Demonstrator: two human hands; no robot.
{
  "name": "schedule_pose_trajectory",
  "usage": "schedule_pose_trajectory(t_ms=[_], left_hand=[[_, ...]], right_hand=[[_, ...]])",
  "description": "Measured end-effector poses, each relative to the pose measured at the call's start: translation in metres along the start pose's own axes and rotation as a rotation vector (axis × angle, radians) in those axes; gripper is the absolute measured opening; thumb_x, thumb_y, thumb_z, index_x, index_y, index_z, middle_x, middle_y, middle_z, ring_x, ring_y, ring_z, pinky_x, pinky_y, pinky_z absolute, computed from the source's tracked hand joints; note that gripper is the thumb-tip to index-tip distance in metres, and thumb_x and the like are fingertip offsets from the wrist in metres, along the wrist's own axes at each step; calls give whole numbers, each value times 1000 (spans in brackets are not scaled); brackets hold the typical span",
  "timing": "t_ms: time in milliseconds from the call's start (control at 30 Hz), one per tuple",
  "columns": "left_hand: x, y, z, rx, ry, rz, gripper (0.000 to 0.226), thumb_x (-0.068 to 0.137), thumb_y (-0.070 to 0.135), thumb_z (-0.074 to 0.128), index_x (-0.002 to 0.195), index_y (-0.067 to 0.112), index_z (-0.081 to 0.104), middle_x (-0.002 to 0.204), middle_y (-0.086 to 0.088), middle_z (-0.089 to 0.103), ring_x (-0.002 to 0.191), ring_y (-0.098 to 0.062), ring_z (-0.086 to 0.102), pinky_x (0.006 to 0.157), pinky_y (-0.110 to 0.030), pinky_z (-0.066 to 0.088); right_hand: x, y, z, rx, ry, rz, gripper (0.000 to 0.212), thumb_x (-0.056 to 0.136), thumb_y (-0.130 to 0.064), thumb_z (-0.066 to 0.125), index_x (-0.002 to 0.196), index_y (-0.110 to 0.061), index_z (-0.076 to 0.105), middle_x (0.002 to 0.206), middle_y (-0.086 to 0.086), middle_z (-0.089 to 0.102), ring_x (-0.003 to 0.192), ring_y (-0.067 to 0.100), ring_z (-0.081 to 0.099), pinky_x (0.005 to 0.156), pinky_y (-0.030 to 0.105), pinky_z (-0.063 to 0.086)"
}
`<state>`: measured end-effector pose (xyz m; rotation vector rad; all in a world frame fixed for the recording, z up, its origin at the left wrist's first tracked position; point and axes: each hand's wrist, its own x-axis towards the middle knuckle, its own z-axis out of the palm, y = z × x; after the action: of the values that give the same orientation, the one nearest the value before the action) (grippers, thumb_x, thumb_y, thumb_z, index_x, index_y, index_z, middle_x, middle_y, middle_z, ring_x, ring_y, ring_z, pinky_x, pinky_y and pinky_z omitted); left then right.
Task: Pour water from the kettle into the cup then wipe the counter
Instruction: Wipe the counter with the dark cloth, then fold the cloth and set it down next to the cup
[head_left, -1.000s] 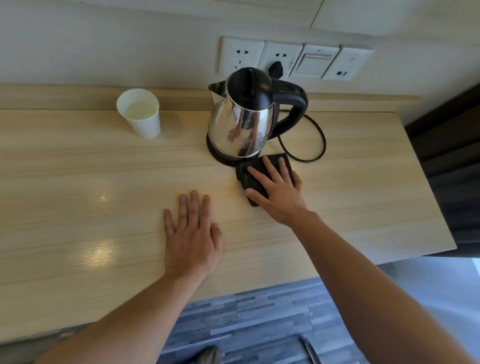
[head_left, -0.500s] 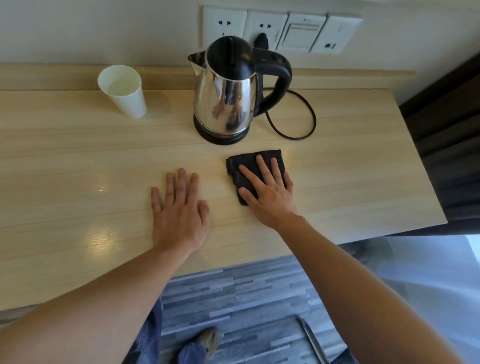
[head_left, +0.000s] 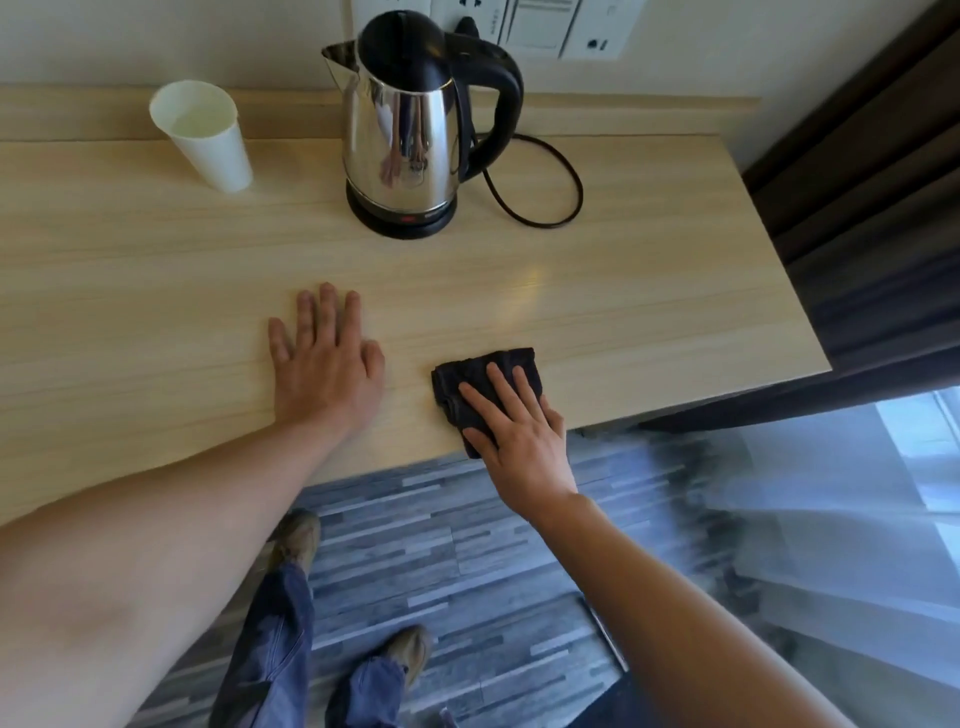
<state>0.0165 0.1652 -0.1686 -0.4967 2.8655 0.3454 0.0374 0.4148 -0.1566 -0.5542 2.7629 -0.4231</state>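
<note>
A steel kettle (head_left: 405, 135) with a black lid and handle stands on its black base at the back of the light wooden counter (head_left: 156, 291). Left of it is a white paper cup (head_left: 208, 140) with water inside. My right hand (head_left: 519, 431) presses flat on a folded black cloth (head_left: 467, 379) at the counter's front edge, fingers spread over it. My left hand (head_left: 327, 364) lies flat on the counter, palm down and holding nothing, a short way left of the cloth.
The kettle's black cord (head_left: 545, 176) loops on the counter to a wall socket panel (head_left: 550, 26). Dark curtains (head_left: 872, 171) hang to the right. The counter's right end is near the curtains; grey plank floor and my legs lie below the front edge.
My right hand has dragged the cloth from beside the kettle's base toward me to the counter's front edge. My left hand has stayed flat in place.
</note>
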Motion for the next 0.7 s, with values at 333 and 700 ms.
schedule_pose_trajectory(t_ms=[333, 700], left_hand=[[-117, 13, -48, -697, -214, -26, 65, 105, 60, 41, 82, 3, 61, 85, -25, 61, 79, -35, 57, 75, -38, 44], [-203, -42, -136, -1741, -313, -513, 27, 106, 21, 61, 125, 9, 75, 121, -20, 79, 109, -35, 76, 85, -44, 57]], right_hand=[[-75, -49, -45, 495, -5, 154, 29, 106, -26, 53, 132, -30, 62, 104, -8, 73, 97, 17, 69, 76, 35, 51], [-113, -194, -60, 419, -138, -280, 57, 105, -59, 30, 159, -53, 11, 171, -21, -10, 159, 6, -6, 123, 42, 17]])
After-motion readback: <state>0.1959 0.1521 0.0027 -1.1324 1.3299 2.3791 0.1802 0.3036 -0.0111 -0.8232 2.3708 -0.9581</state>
